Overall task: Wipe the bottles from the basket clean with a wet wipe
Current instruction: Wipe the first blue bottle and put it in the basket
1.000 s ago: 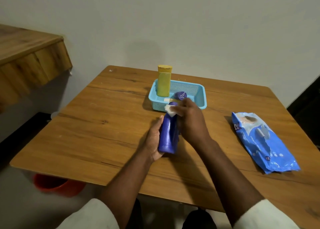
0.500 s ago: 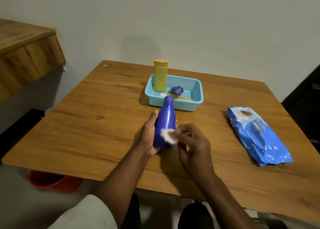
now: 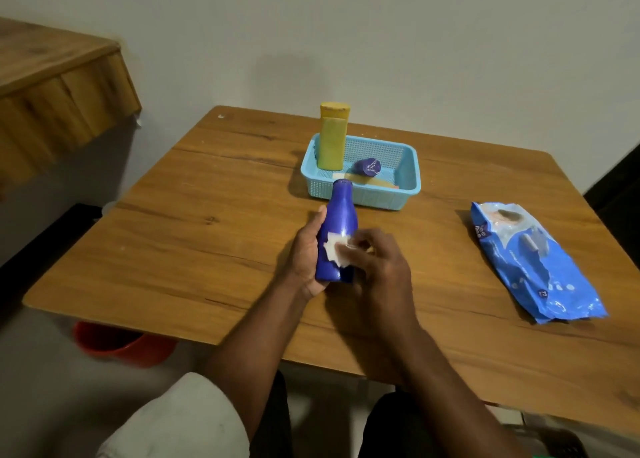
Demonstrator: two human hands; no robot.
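Blue bottle (image 3: pixel 338 223) in left hand (image 3: pixel 304 254), wipe (image 3: pixel 336 252) under right fingers (image 3: pixel 360 250)

Left hand (image 3: pixel 306 251): cupped around the blue bottle (image 3: pixel 337 229) from its nine o'clock side, thumb pointing toward twelve o'clock, fingers hidden behind.
Right hand (image 3: pixel 375 267): fingers curled, pinching a white wet wipe (image 3: pixel 335 250) against the bottle's lower body; blurred.
Forearms: both bare, reaching in from six o'clock, converging at the bottle.

Right hand (image 3: pixel 375 267) motion-blurred
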